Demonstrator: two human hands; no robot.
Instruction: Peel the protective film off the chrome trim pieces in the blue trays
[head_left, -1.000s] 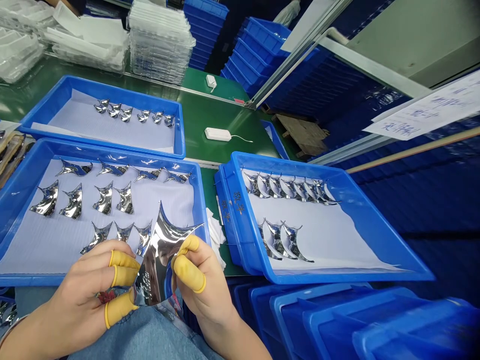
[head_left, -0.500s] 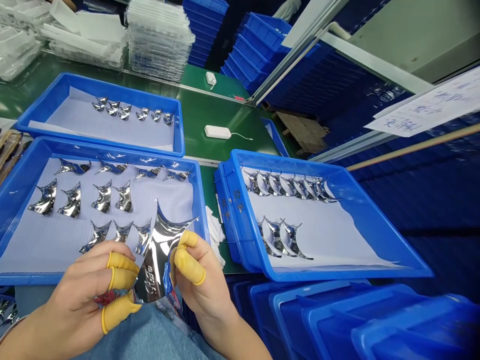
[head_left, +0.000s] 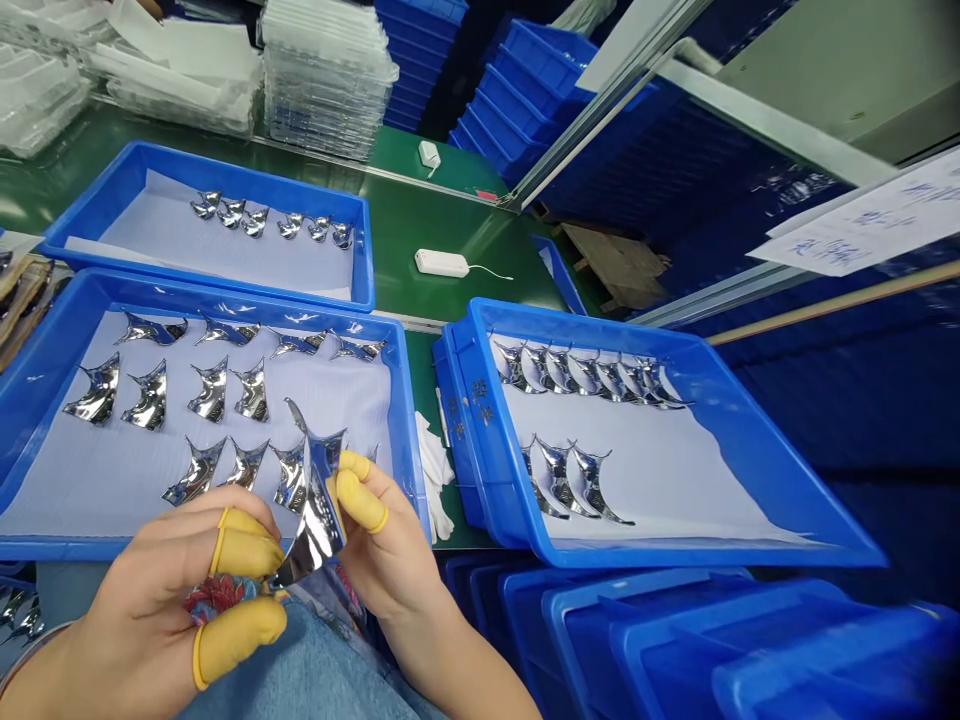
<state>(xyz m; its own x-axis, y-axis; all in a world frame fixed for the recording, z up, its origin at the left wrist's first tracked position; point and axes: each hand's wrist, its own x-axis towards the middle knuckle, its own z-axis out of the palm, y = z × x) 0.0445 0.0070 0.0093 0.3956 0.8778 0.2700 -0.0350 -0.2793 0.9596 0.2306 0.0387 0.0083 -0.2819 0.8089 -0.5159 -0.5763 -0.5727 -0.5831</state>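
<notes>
- We see the chrome piece (head_left: 319,520) turned on its length: half a second ago its broad, lettered face looks up at us, and now a narrower, curved profile shows, with the lettering out of sight.
- We judge this to be handling of one piece from side to side, since the rows in the trays look the same as they do a moment ago.
- Our left hand (head_left: 161,590) pinches the piece's lower end between thumb and fingertips, both in yellow finger cots (head_left: 229,645); how firmly, we cannot tell.
- Our right hand (head_left: 397,560) grips the piece's other long side higher up, thumb bent towards us; the fingers behind the metal are hidden.
- From our left hand the piece lies towards 2 o'clock; from our right hand, towards 10 o'clock. It tilts, its lower end at 7 o'clock and its pointed tips near 12 and 1.
- Those tips overlap our view of the near tray (head_left: 412,430), where rows of similar pieces rest on white lining.
- From the piece, the far tray (head_left: 364,250) sits at 11 o'clock and the right-side tray (head_left: 787,480), also partly filled, near 3 o'clock.
</notes>
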